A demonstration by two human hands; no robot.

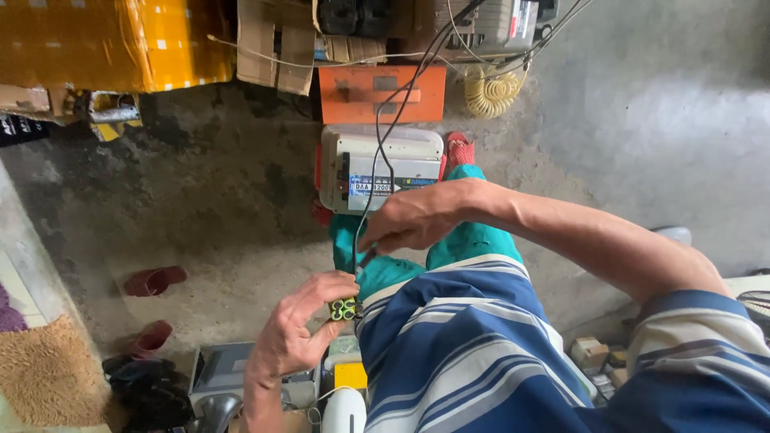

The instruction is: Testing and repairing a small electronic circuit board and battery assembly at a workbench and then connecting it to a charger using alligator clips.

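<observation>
Battery pack, small, green-wrapped cells, sat pinched in the left hand just above the lap, cell ends facing up. Right hand hovered directly above and close, fingers closed on a thin tool trailing a black cable. White box and orange case lay beyond on the concrete floor; nothing lay between the hands.

I count two of my hands, left and right, one small pack of green battery cells, one grey machine, one orange box, one yellow coiled cord, two red slippers and one brown mat
</observation>
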